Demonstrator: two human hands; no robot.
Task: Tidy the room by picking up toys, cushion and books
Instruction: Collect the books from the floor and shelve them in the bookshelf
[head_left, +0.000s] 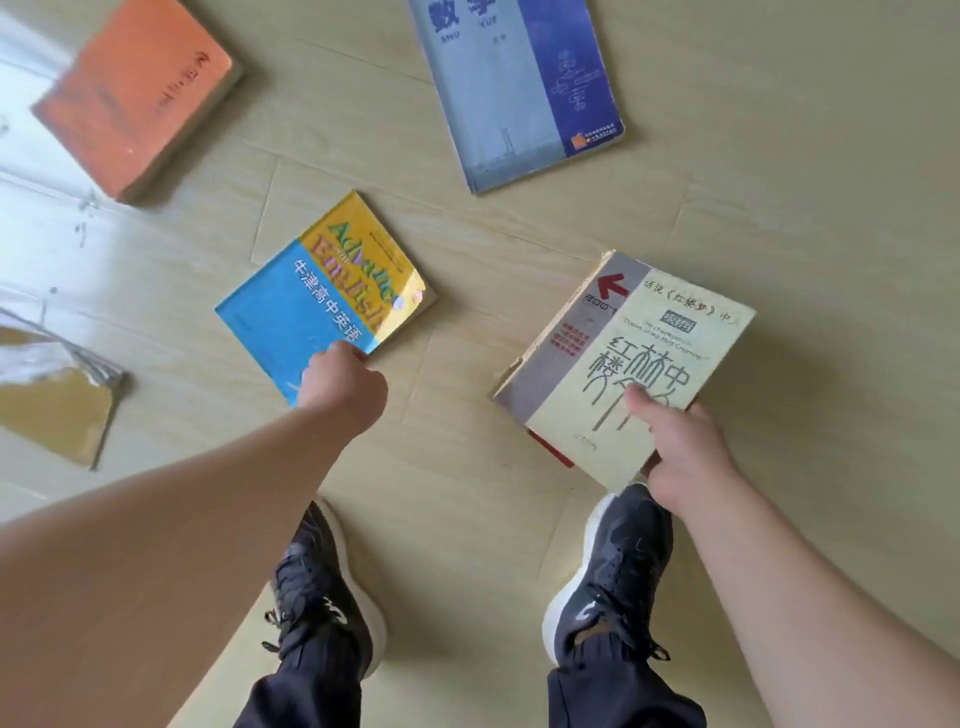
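Several books lie scattered on a pale wooden floor. My left hand (343, 387) grips the near edge of a blue and yellow English book (317, 296) that rests on the floor. My right hand (680, 452) holds a cream book with a red arrow (628, 358) by its near corner, thumb on the cover, with a red-edged book partly hidden beneath it. An orange book (137, 93) lies at the far left and a blue maths book (514, 83) at the far centre.
An open book with fanned pages and a tan cover (57, 400) lies at the left edge. My two feet in black shoes (327, 587) stand at the bottom centre. Bright glare falls on the floor at the left.
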